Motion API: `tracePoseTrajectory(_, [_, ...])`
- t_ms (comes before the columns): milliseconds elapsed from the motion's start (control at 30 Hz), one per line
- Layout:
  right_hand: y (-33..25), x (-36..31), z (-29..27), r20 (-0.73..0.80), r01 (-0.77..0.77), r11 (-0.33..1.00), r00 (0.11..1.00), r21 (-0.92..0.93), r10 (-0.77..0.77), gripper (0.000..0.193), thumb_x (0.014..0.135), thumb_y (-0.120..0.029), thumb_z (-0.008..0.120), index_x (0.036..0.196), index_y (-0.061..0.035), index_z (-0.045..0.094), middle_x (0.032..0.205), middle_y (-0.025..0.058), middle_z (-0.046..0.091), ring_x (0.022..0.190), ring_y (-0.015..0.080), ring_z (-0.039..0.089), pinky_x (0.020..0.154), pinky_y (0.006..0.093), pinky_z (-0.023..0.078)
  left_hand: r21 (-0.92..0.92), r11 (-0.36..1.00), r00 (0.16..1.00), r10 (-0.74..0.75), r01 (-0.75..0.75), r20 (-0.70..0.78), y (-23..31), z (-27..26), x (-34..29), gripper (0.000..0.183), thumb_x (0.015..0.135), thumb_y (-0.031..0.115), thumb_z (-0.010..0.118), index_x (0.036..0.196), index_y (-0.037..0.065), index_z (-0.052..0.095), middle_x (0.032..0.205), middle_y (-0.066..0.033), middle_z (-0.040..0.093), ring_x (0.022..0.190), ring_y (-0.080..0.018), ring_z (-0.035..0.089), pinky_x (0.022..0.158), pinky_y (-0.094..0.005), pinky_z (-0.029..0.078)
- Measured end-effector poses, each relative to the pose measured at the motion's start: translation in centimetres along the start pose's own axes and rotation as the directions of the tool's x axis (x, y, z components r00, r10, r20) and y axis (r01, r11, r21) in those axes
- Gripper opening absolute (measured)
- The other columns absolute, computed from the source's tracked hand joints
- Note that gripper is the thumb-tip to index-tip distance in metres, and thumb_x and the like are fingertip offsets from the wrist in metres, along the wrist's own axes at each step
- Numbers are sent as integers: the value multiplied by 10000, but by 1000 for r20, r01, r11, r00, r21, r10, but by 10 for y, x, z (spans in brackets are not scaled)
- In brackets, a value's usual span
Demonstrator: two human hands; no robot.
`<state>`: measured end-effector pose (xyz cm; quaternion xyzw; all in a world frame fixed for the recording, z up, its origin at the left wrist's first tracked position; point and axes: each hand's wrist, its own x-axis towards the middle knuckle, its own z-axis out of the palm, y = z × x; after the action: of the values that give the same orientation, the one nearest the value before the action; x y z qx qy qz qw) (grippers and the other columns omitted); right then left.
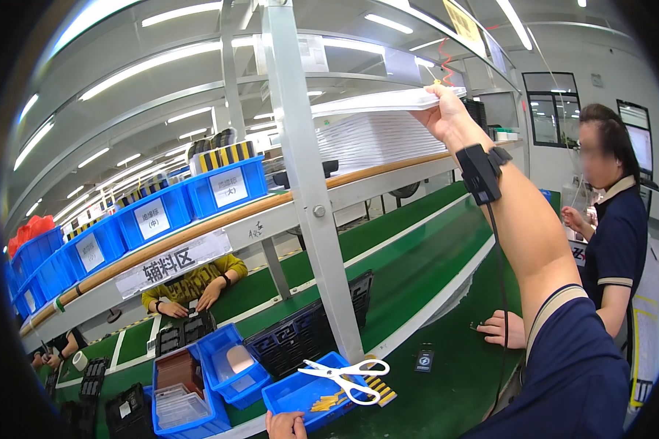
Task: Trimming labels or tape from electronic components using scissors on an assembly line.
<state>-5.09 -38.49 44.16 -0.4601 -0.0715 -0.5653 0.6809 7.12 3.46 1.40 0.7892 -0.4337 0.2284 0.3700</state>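
My right hand [443, 113] is raised to the upper shelf, its fingers closed on the edge of a thin white tray [377, 101]. That tray lies just over a tall stack of similar white trays [377, 143]. A black device with a cable [479, 173] is strapped to my right wrist. My left hand [286, 425] shows only partly at the bottom edge, fingers curled beside a blue bin [282, 395]; what they hold, if anything, is hidden. White-handled scissors [344, 378] lie across this bin, above yellow-and-black striped pieces [377, 391].
A metal post [307, 183] stands left of my raised arm. Blue bins [154, 212] line the shelf. A black rack [311, 322] and a small black card-like piece [424, 360] rest on the green bench. A co-worker [615, 212] stands at right; their hand [501, 329] touches the bench.
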Motion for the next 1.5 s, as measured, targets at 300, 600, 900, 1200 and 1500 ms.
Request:
tracePoseTrajectory(300, [-50, -78, -48, 92, 71, 995, 993, 65, -76, 280, 800, -125, 472, 1040, 19, 485, 975, 126, 584, 893, 230, 586, 802, 368, 481, 21, 1000, 999, 14, -14, -32, -1, 7, 0, 144, 822, 84, 487, 863, -4, 593, 819, -175, 559, 793, -337, 514, 737, -407, 402])
tracePoseTrajectory(600, [-85, -179, -105, 129, 38, 995, 990, 92, -50, 436, 791, -150, 461, 1166, 66, 407, 1080, 158, 548, 964, 237, 561, 873, 373, 432, 36, 999, 998, -22, 20, 52, -1, -2, -3, 183, 840, 109, 474, 913, -7, 595, 879, -179, 580, 829, -340, 524, 762, -398, 404])
tracePoseTrajectory(900, [-111, -292, -145, 94, -16, 991, 996, 134, 3, 526, 812, -193, 469, 1247, 67, 329, 1166, 193, 497, 1040, 265, 531, 908, 370, 421, 60, 998, 998, -17, 13, 67, -3, 0, -3, 198, 853, 134, 473, 928, -5, 592, 878, -188, 574, 854, -351, 516, 787, -399, 395])
tracePoseTrajectory(1200, [-104, -376, -199, -113, -105, 994, 988, 33, 108, 546, 766, -209, 533, 1204, 83, 387, 1088, 203, 549, 966, 258, 582, 842, 352, 477, 121, 989, 991, -92, 80, 98, 6, -5, -3, 219, 862, 142, 469, 937, -22, 595, 879, -222, 549, 836, -367, 501, 772, -407, 391])
tracePoseTrajectory(1500, [-80, -440, -239, -158, -278, 960, 947, 28, 278, 615, 722, -184, 562, 1223, 96, 341, 1108, 218, 531, 944, 263, 594, 809, 355, 500, -38, 998, 997, -52, 54, 57, -5, 1, -3, 208, 879, 127, 415, 898, -32, 547, 864, -135, 545, 826, -244, 522, 829, -327, 377])
